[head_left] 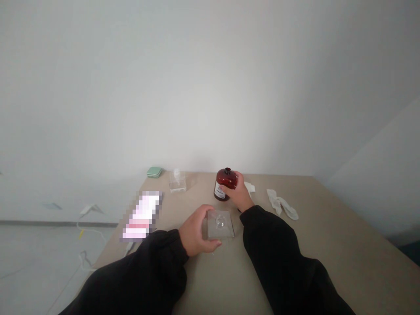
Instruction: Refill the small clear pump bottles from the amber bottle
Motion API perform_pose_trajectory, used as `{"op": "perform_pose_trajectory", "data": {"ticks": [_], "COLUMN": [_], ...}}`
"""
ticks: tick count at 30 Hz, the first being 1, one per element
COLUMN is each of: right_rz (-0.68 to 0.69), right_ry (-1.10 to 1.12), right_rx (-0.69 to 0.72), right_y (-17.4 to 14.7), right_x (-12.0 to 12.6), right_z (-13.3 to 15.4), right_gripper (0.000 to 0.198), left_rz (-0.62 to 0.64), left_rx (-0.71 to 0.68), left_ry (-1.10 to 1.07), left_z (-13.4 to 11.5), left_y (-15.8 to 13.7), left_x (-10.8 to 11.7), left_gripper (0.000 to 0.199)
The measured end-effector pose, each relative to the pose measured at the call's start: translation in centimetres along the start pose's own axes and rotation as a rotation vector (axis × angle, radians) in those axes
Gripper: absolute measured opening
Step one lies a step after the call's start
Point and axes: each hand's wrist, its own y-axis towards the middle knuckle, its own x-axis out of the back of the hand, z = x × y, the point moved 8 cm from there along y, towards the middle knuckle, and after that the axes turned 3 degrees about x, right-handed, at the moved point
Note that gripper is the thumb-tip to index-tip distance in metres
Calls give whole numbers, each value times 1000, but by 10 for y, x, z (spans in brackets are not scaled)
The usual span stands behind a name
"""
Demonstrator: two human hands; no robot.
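Note:
My left hand [197,232] curls round the left side of a clear square glass container [221,225], thumb at its near edge and fingers at its far edge. A round opening or knob shows at the middle of its top. Farther back, my right hand [241,192] grips a dark red-brown bottle [226,178] from the right side. That bottle is upright, with a white label on its front and a narrow, uncapped neck. Whether it touches the table I cannot tell.
Behind on the left stand a clear square container with a white top [177,178] and a small green case [154,172]. A blurred-out phone [142,216] with a cable lies at the left edge. Crumpled white tissue [282,204] lies right on the table [321,232]; a wall rises behind.

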Motion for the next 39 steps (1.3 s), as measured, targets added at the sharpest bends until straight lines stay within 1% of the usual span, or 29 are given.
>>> {"op": "perform_pose_trajectory", "data": {"ticks": [2,4,5,7,9,10,11,12,13,14,15,16,18,20,22,24,26,28,30,33,35,37,39], "right_rz": [-16,-63,-95,-166,-215,-254,-298,-299,-286,-242,-162,-113,-46,-46,-52,-29,9,28,9,-63,-81,17,138], "right_ry": [-36,-165,-266,-595,-706,-777,-950,-1086,-1162,-1197,-1208,-1203,-1182,-1177,-1178,-1172,-1157,-1142,-1126,-1085,-1003,-688,-514], "right_rx": [32,88,113,161,137,103,10,-114,-244,-348,-404,-425,-408,-366,-330,-298,-269,-250,-236,-195,-135,-19,38], "right_y": [-1,-2,-4,-9,-16,-21,-27,-32,-39,-44,-48,-50,-50,-47,-42,-39,-37,-37,-38,-47,-57,-68,-80], "right_x": [7,26,40,74,113,135,158,178,197,210,217,221,221,216,207,197,187,183,181,171,152,116,79], "right_z": [3,10,15,24,22,19,11,-1,-14,-28,-40,-48,-56,-54,-50,-48,-47,-44,-34,-1,27,55,77], "right_gripper": [81,74,67,49,40,40,40,44,49,54,56,55,50,50,55,55,48,35,28,32,37,37,33], "left_rz": [-3,-8,-11,-16,-12,-7,-1,3,5,4,3,2,5,6,-3,-6,-3,-7,-19,-42,-47,-37,-25], "left_rx": [3,3,5,11,19,20,18,16,15,16,18,20,25,23,18,9,1,-6,-12,-18,-17,-16,-17], "left_ry": [7,10,11,13,8,4,0,-3,-7,-11,-16,-22,-32,-33,-26,-20,-18,-20,-23,-22,-19,-22,-28], "left_z": [1,1,1,2,3,3,4,4,4,4,4,4,4,3,2,2,1,1,-1,-2,-2,-1,0], "left_y": [0,0,0,0,0,0,0,0,0,0,-1,-1,-1,-1,-2,-2,-2,-2,-1,-1,-1,-2,-2], "left_x": [0,0,0,1,1,1,0,0,0,0,0,0,0,0,1,2,2,3,3,5,4,3,2], "left_gripper": [66,67,67,68,69,69,69,70,70,70,70,70,69,68,68,68,67,66,66,66,66,67,68]}}
